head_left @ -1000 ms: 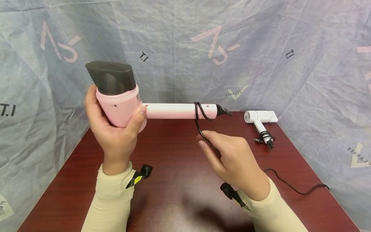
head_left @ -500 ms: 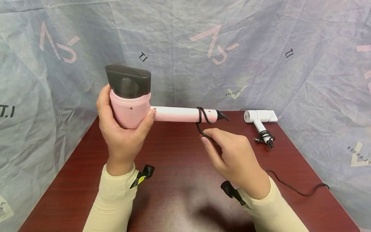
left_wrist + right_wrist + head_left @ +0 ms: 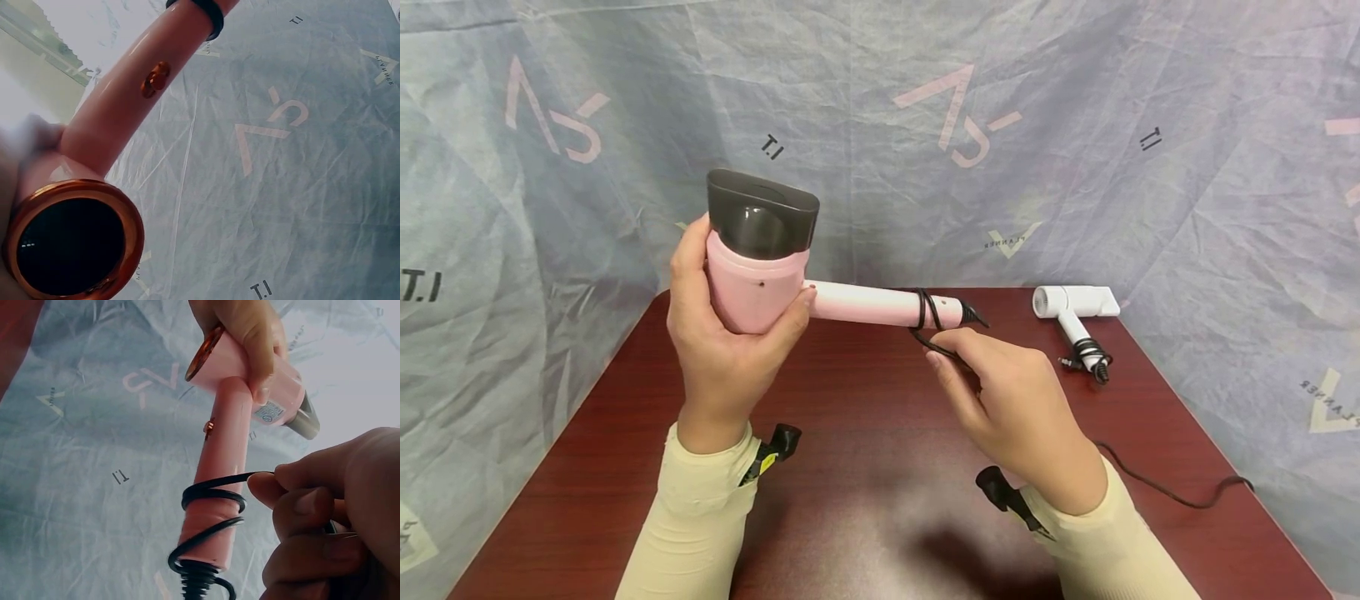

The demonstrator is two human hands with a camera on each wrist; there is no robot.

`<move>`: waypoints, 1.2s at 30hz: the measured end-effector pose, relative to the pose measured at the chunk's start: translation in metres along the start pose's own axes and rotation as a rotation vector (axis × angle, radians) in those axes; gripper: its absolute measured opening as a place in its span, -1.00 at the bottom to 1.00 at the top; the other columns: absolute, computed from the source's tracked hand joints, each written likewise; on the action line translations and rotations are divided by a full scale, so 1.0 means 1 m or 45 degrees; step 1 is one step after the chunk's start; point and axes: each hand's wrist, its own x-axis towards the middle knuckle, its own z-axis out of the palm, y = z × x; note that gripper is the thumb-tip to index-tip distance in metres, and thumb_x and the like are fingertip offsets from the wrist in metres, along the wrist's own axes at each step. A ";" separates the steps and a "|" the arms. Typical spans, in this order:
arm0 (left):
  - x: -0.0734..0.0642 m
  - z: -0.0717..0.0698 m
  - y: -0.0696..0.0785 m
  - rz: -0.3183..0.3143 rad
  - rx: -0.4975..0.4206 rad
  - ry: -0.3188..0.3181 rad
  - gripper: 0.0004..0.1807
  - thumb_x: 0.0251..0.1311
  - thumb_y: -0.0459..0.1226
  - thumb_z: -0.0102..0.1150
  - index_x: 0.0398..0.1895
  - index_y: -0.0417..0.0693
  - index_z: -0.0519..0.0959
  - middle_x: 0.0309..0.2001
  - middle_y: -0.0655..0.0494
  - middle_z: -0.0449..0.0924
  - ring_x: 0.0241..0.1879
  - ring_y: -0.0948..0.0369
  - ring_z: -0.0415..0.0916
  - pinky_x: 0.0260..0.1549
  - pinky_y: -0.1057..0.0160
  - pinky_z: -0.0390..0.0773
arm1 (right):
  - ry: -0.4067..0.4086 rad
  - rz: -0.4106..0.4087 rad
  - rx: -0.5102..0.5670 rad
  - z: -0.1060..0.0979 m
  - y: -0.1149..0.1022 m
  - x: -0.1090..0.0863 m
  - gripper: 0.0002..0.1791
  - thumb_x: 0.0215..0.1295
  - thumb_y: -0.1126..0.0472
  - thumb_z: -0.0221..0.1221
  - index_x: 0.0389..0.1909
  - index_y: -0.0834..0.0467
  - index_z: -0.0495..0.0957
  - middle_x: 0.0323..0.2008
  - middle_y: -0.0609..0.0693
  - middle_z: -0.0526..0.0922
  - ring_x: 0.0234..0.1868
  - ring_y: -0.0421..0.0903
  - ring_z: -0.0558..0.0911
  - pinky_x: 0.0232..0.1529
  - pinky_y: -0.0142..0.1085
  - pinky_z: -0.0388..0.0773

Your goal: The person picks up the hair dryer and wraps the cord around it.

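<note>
My left hand (image 3: 722, 358) grips the barrel of a pink hair dryer (image 3: 752, 292) above the table, its black nozzle (image 3: 763, 215) facing up and its handle (image 3: 872, 304) reaching right. In the left wrist view the copper-rimmed rear end (image 3: 134, 237) and an orange switch (image 3: 155, 80) show. A black power cord (image 3: 215, 487) winds round the handle near its lower end. Between thumb and forefinger my right hand (image 3: 1015, 400) pinches this cord just off the handle; in the right wrist view it runs taut into the curled fingers (image 3: 306, 506).
A white hair dryer (image 3: 1075, 304) with its cord wrapped round the handle lies at the back right of the dark red table (image 3: 850, 467). The loose black cord (image 3: 1180, 496) trails over the table to its right edge. Grey printed cloth (image 3: 850, 100) encloses the sides and back.
My left hand has brought the pink hair dryer to the right, its handle end now tilting lower. The right hand has shifted slightly right, and the cord between it and the handle is shorter.
</note>
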 end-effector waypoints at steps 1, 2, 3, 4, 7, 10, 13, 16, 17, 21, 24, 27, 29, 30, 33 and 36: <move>0.000 0.000 0.000 0.005 0.004 -0.010 -0.16 -0.15 -0.35 0.52 0.30 -0.42 0.43 0.18 -0.16 0.59 0.13 -0.03 0.51 0.19 0.09 0.48 | -0.005 0.007 -0.002 0.000 0.000 0.000 -0.90 0.40 0.27 0.24 -0.14 0.15 0.68 -0.46 -0.15 0.60 -0.54 -0.27 0.41 -0.51 -0.38 0.37; 0.000 -0.001 0.000 0.012 0.011 -0.021 -0.17 -0.15 -0.35 0.52 0.30 -0.42 0.43 0.18 -0.16 0.60 0.13 -0.03 0.52 0.18 0.10 0.49 | -0.010 0.014 -0.004 -0.001 0.000 0.000 -0.90 0.40 0.26 0.25 -0.14 0.14 0.68 -0.46 -0.16 0.59 -0.54 -0.27 0.40 -0.50 -0.38 0.36; 0.000 -0.001 0.000 0.019 0.020 -0.031 -0.17 -0.15 -0.34 0.52 0.30 -0.41 0.44 0.17 -0.15 0.60 0.12 -0.03 0.53 0.18 0.10 0.49 | -0.017 0.020 -0.010 -0.001 0.001 0.000 -0.90 0.40 0.24 0.26 -0.14 0.13 0.68 -0.46 -0.17 0.58 -0.54 -0.27 0.39 -0.50 -0.39 0.35; 0.000 -0.002 0.000 0.027 0.033 -0.041 -0.17 -0.14 -0.33 0.52 0.29 -0.40 0.45 0.17 -0.15 0.61 0.11 -0.03 0.53 0.17 0.11 0.49 | -0.023 0.028 -0.013 -0.002 0.001 0.000 -0.91 0.40 0.23 0.26 -0.15 0.12 0.68 -0.47 -0.18 0.57 -0.54 -0.28 0.38 -0.49 -0.40 0.34; 0.000 -0.003 -0.002 0.052 0.068 -0.061 -0.18 -0.14 -0.29 0.53 0.28 -0.37 0.47 0.16 -0.15 0.62 0.10 -0.02 0.55 0.17 0.11 0.50 | -0.040 0.047 -0.019 -0.005 0.002 0.001 -0.91 0.41 0.19 0.27 -0.14 0.08 0.68 -0.45 -0.23 0.54 -0.52 -0.29 0.37 -0.46 -0.43 0.31; -0.001 -0.003 -0.004 0.077 0.097 -0.063 -0.19 -0.15 -0.25 0.52 0.27 -0.34 0.49 0.15 -0.14 0.63 0.09 -0.02 0.56 0.16 0.11 0.51 | -0.051 0.056 -0.011 -0.007 0.003 0.001 -0.90 0.42 0.19 0.27 -0.12 0.06 0.68 -0.41 -0.26 0.56 -0.49 -0.30 0.39 -0.41 -0.47 0.31; -0.002 -0.003 -0.008 0.107 0.128 -0.046 -0.19 -0.15 -0.20 0.51 0.26 -0.32 0.50 0.14 -0.14 0.63 0.08 -0.03 0.57 0.16 0.10 0.51 | -0.053 0.061 0.010 -0.009 0.005 0.001 -0.90 0.40 0.20 0.30 -0.12 0.06 0.68 -0.35 -0.26 0.61 -0.45 -0.31 0.42 -0.36 -0.48 0.34; -0.003 -0.003 -0.011 0.132 0.145 -0.029 -0.20 -0.15 -0.16 0.50 0.25 -0.30 0.52 0.14 -0.15 0.64 0.08 -0.04 0.58 0.17 0.09 0.53 | -0.030 0.062 0.026 -0.009 0.005 0.001 -0.86 0.33 0.22 0.36 -0.12 0.08 0.69 -0.30 -0.23 0.67 -0.39 -0.32 0.48 -0.30 -0.48 0.38; -0.003 -0.003 -0.013 0.142 0.148 -0.022 -0.20 -0.15 -0.15 0.49 0.24 -0.30 0.53 0.13 -0.15 0.64 0.07 -0.04 0.59 0.16 0.09 0.53 | -0.017 0.065 0.029 -0.009 0.006 0.001 -0.85 0.30 0.24 0.38 -0.13 0.07 0.69 -0.31 -0.23 0.68 -0.39 -0.31 0.49 -0.30 -0.48 0.38; -0.005 -0.004 -0.020 0.184 0.149 0.006 -0.19 -0.18 -0.09 0.49 0.22 -0.28 0.55 0.09 -0.16 0.67 0.05 -0.06 0.61 0.15 0.06 0.55 | 0.023 0.054 0.022 -0.010 0.006 0.002 -0.81 0.23 0.24 0.44 -0.16 0.06 0.69 -0.32 -0.24 0.67 -0.40 -0.33 0.47 -0.33 -0.50 0.36; -0.006 -0.005 -0.023 0.209 0.139 0.024 -0.19 -0.20 -0.07 0.50 0.19 -0.28 0.57 0.06 -0.17 0.68 0.04 -0.08 0.62 0.16 0.03 0.56 | 0.037 0.031 0.029 -0.011 0.006 0.003 -0.81 0.21 0.23 0.46 -0.18 0.05 0.70 -0.31 -0.25 0.65 -0.39 -0.36 0.45 -0.34 -0.52 0.35; -0.005 -0.005 -0.022 0.221 0.109 0.037 -0.20 -0.23 -0.07 0.51 0.15 -0.30 0.59 0.05 -0.19 0.69 0.03 -0.11 0.63 0.21 -0.01 0.56 | 0.045 0.013 0.055 -0.011 0.006 0.004 -0.80 0.18 0.24 0.47 -0.19 0.06 0.70 -0.35 -0.25 0.61 -0.41 -0.36 0.42 -0.35 -0.53 0.32; -0.005 -0.006 -0.021 0.229 0.084 0.038 -0.21 -0.24 -0.08 0.52 0.13 -0.31 0.60 0.04 -0.20 0.69 0.01 -0.11 0.64 0.22 -0.03 0.55 | 0.049 0.002 0.068 -0.010 0.006 0.005 -0.80 0.17 0.24 0.48 -0.20 0.05 0.70 -0.38 -0.25 0.57 -0.42 -0.36 0.38 -0.37 -0.54 0.29; -0.004 -0.006 -0.021 0.235 0.070 0.038 -0.22 -0.25 -0.08 0.52 0.12 -0.32 0.60 0.04 -0.21 0.70 0.01 -0.11 0.64 0.22 -0.04 0.55 | 0.050 -0.003 0.075 -0.010 0.006 0.005 -0.79 0.17 0.24 0.48 -0.20 0.06 0.70 -0.40 -0.24 0.56 -0.43 -0.35 0.38 -0.38 -0.54 0.29; -0.004 -0.007 -0.019 0.258 0.034 0.036 -0.23 -0.25 -0.09 0.53 0.08 -0.35 0.61 0.01 -0.23 0.70 -0.01 -0.12 0.64 0.19 -0.02 0.57 | 0.044 -0.010 0.082 -0.009 0.006 0.005 -0.78 0.15 0.23 0.49 -0.20 0.06 0.70 -0.40 -0.25 0.55 -0.45 -0.35 0.37 -0.40 -0.56 0.28; -0.003 -0.008 -0.019 0.270 -0.020 0.037 -0.22 -0.27 -0.10 0.55 0.06 -0.40 0.59 -0.02 -0.26 0.69 -0.03 -0.13 0.64 0.17 0.03 0.58 | 0.045 -0.011 0.097 -0.010 0.007 0.006 -0.75 0.09 0.23 0.52 -0.22 0.07 0.70 -0.40 -0.26 0.57 -0.46 -0.36 0.40 -0.40 -0.57 0.32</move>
